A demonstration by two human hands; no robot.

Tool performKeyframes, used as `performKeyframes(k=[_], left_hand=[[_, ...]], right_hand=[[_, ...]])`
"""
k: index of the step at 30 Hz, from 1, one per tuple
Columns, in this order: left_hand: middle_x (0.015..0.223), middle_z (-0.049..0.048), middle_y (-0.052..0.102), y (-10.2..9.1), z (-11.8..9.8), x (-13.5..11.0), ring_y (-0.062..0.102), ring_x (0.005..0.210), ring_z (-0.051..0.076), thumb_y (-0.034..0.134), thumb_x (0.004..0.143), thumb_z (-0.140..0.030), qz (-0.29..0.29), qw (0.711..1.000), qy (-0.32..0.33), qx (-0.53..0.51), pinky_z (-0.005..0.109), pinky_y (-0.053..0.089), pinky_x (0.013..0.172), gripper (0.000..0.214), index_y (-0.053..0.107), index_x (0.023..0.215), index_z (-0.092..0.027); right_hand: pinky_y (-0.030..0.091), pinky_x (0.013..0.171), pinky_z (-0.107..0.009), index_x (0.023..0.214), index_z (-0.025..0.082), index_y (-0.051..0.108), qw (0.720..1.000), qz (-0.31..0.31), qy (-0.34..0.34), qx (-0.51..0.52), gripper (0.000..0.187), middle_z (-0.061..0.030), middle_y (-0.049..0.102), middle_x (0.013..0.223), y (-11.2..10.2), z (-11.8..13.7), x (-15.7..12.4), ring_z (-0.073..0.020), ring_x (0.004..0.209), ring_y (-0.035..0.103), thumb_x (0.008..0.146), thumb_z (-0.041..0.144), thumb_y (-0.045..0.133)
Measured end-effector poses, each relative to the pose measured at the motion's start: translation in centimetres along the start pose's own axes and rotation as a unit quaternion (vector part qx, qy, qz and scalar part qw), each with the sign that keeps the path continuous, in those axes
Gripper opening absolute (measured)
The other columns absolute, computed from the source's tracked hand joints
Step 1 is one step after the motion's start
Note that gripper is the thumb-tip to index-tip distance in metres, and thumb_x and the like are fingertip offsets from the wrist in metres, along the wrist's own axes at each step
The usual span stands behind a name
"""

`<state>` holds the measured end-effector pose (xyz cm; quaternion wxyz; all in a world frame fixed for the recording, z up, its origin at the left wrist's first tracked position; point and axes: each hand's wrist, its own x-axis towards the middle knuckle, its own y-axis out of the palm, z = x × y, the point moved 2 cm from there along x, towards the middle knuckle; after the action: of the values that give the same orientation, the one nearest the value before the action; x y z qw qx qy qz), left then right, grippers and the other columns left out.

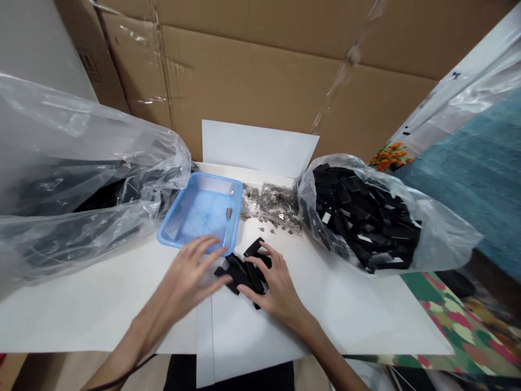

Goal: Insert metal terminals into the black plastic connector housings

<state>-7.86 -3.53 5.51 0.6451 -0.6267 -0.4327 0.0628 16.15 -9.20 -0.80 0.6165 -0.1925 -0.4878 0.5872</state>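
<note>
The right hand (277, 283), half-curled, is seemingly gathering the black pieces (241, 277) beneath it, any firm hold unclear, while the spread left hand (192, 274) is hovering beside them, apparently empty, and lifting would be needing a tighter pinch.

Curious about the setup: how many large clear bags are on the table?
2: the left bag, beside the blue basket; the right bag, full of black pieces. More may be hidden.

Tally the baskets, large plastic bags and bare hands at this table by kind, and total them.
Blue plastic basket: 1
Large clear plastic bags: 2
Bare hands (left hand, right hand): 2
Total: 5
</note>
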Motion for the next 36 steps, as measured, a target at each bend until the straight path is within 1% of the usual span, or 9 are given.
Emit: performKeyframes(k=[3,6,10,14,17,22,27,32,36], left_hand=[[0.156,0.0153,0.061,1.7,-2.3,-0.2,0.060,0.142,0.033,0.076,0.093,-0.059,0.062,0.993,0.097,-0.009,0.043,0.055,0.111,0.077,0.051,0.153,-0.019],[0.160,0.0157,0.058,3.3,-2.5,-0.4,0.059,0.143,0.033,0.077,0.091,-0.061,0.071,0.986,0.147,0.029,0.042,0.053,0.114,0.085,0.047,0.156,-0.014],[0.150,0.0151,0.067,4.6,-2.1,-1.0,0.061,0.141,0.029,0.062,0.102,-0.059,0.044,0.980,0.190,0.049,0.037,0.050,0.115,0.064,0.058,0.143,-0.010],[0.125,0.0141,0.077,5.2,-2.5,-1.5,0.072,0.118,0.025,0.057,0.108,-0.042,0.010,0.977,0.209,0.041,0.034,0.054,0.103,0.032,0.067,0.116,-0.013],[0.115,0.0145,0.075,5.4,-2.7,-1.5,0.072,0.103,0.027,0.067,0.100,-0.040,0.034,0.980,0.195,0.031,0.035,0.057,0.088,0.027,0.066,0.109,-0.015],[0.112,0.0155,0.069,4.8,-2.6,-0.9,0.067,0.106,0.033,0.079,0.087,-0.045,0.082,0.984,0.157,-0.016,0.040,0.059,0.086,0.036,0.063,0.103,-0.016],[0.103,0.0122,0.064,4.3,-3.3,-0.8,0.067,0.095,0.030,0.079,0.081,-0.030,0.108,0.983,0.139,-0.059,0.038,0.060,0.076,0.028,0.061,0.097,-0.017],[0.106,0.0113,0.061,1.8,-3.3,-0.4,0.066,0.085,0.024,0.068,0.085,-0.021,0.111,0.982,0.124,-0.095,0.033,0.060,0.069,0.016,0.059,0.097,-0.018],[0.115,0.0116,0.059,-1.2,0.3,3.1,0.066,0.085,0.022,0.056,0.100,-0.031,0.048,0.997,0.015,-0.063,0.036,0.061,0.073,0.015,0.060,0.108,-0.019]], right_hand=[[0.056,0.106,-0.053,0.134,0.025,0.064,1.000,-0.011,-0.020,-0.018,0.053,-0.0192,0.046,0.153,-0.4,0.1,-0.3,-0.0357,0.132,0.059,0.088,0.045,0.081],[0.057,0.103,-0.051,0.132,0.025,0.063,0.999,-0.011,-0.030,-0.022,0.053,-0.0185,0.051,0.150,-0.9,0.1,-0.7,-0.0357,0.132,0.059,0.084,0.041,0.083],[0.057,0.097,-0.047,0.137,0.026,0.059,0.999,-0.028,-0.041,-0.015,0.057,-0.0134,0.064,0.133,-1.3,0.0,-1.7,-0.0315,0.120,0.065,0.084,0.034,0.080],[0.058,0.093,-0.045,0.136,0.024,0.060,0.998,-0.050,-0.042,-0.021,0.057,-0.0129,0.067,0.128,-1.4,-0.1,-2.5,-0.0304,0.114,0.067,0.085,0.038,0.081],[0.058,0.092,-0.045,0.136,0.022,0.060,0.996,-0.065,-0.048,-0.029,0.058,-0.0138,0.068,0.128,-1.6,0.1,-2.7,-0.0305,0.112,0.067,0.085,0.041,0.080],[0.058,0.090,-0.046,0.140,0.021,0.058,0.996,-0.051,-0.064,-0.036,0.059,-0.0137,0.070,0.130,-2.0,0.3,-2.6,-0.0303,0.111,0.067,0.091,0.047,0.076],[0.058,0.088,-0.044,0.140,0.020,0.059,0.996,-0.073,-0.046,-0.034,0.045,-0.0122,0.073,0.124,-2.1,0.3,-2.6,-0.0279,0.106,0.067,0.101,0.043,0.066],[0.057,0.089,-0.045,0.139,0.021,0.061,0.992,-0.119,0.008,-0.045,0.038,-0.0121,0.073,0.122,-1.7,-0.1,-2.9,-0.0280,0.105,0.067,0.106,0.040,0.061],[0.058,0.091,-0.048,0.139,0.025,0.064,0.989,-0.127,0.057,-0.046,0.038,-0.0116,0.074,0.125,-1.7,-0.9,-3.0,-0.0294,0.109,0.068,0.108,0.044,0.057]])
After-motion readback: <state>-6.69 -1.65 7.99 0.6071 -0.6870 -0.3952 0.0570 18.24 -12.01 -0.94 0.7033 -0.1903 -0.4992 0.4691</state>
